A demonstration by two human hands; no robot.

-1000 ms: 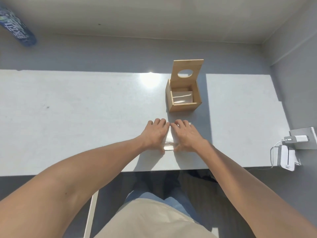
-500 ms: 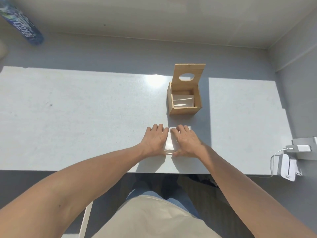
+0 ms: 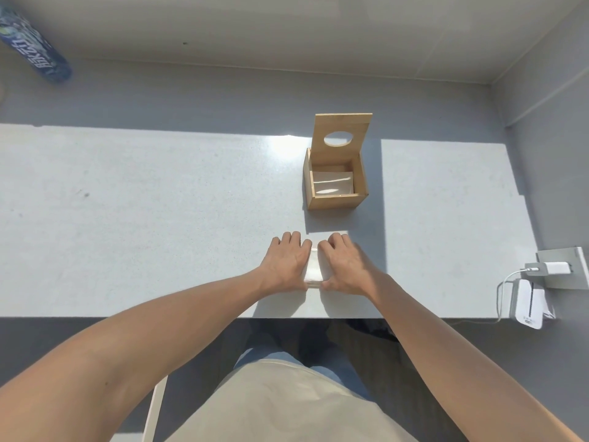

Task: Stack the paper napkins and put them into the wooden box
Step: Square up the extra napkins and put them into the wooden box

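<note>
Two hands frame what I am working on: my left hand (image 3: 288, 261) and my right hand (image 3: 345, 266) press in from either side on a small stack of white paper napkins (image 3: 314, 269) lying on the pale table (image 3: 159, 218), near its front edge. Both hands are laid flat with fingers stretched forward and thumbs tucked at the near corners of the stack, so each one clasps the napkins rather than lying loose; only a narrow strip of white shows between them. Beyond the stack and slightly to the right stands the wooden box (image 3: 336, 186), well apart from my hands, its hinged lid (image 3: 342, 135) tilted up and back with an oval hole cut through it. Inside the box I see something white lying at the bottom, bright with reflected light; I cannot tell how many sheets it is. Off the right end of the table a white charger (image 3: 554, 267) sits plugged into a socket, with a white device (image 3: 527, 304) hanging below it on a cable. A blue bottle (image 3: 35, 47) shows at the far left edge.
</note>
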